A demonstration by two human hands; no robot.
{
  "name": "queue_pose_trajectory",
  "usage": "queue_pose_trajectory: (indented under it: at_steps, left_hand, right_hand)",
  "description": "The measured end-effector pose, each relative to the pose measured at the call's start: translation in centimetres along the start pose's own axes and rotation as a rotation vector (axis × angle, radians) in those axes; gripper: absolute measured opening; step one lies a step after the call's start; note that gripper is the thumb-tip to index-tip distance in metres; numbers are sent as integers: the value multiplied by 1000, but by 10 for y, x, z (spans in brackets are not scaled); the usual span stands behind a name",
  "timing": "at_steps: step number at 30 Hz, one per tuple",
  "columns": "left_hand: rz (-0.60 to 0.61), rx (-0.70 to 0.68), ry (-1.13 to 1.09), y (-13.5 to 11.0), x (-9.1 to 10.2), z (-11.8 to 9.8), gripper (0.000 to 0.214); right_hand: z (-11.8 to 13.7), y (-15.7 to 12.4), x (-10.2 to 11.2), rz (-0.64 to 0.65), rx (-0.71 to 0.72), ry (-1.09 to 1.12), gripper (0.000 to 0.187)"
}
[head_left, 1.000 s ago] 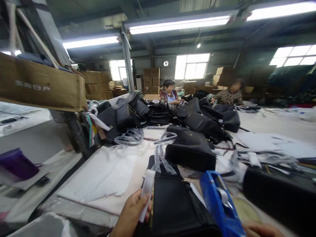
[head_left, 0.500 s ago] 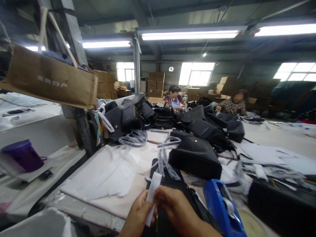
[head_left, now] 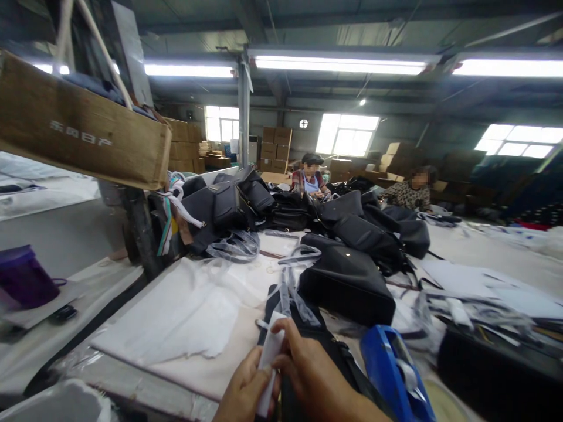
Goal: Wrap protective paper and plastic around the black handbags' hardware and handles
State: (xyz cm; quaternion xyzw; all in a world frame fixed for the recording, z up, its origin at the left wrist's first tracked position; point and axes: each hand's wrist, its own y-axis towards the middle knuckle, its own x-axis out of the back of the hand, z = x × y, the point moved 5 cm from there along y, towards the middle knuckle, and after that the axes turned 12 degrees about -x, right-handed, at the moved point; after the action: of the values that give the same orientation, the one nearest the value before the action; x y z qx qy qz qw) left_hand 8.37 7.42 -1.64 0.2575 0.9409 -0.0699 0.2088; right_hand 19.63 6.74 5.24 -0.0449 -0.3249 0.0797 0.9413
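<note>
A narrow white strip (head_left: 266,366), paper or foam by its look, stands between my hands above a black bag (head_left: 303,319). My left hand (head_left: 247,384) pinches the strip's lower part between thumb and fingers. At its upper end, the thumb and fingers of my right hand (head_left: 310,366) close on the strip's edge. The black bag lies under both hands, partly hidden by them, and its handles (head_left: 288,293) are wrapped in clear plastic. Just right of my right hand is a blue tape dispenser (head_left: 393,375) with a roll of tape in it.
Black bags (head_left: 347,275) are heaped across the table's middle. White sheets (head_left: 176,316) lie at left. A brown tote bag (head_left: 83,126) hangs from a post, above a purple container (head_left: 26,275). Two people (head_left: 311,179) sit beyond the heap. Another black bag (head_left: 497,363) is at right.
My right hand has shifted up along the white strip, and its fingers now grip near the upper end. My left hand keeps its hold. The camera view has turned slightly.
</note>
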Motion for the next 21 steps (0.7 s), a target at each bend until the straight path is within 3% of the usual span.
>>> queue_pose_trajectory:
  at_steps: [5,13,21]
  left_hand:
    - [-19,-30,60,-1,1,4,46]
    - [-151,-8,92,6,0,3,50]
    - [-150,15,3,8,-2,-6,46]
  right_hand:
    - [-4,0,3,-21,-79,128,40]
    - [-3,-3,8,3,-4,136,42]
    - [-3,2,11,29,89,-64,50]
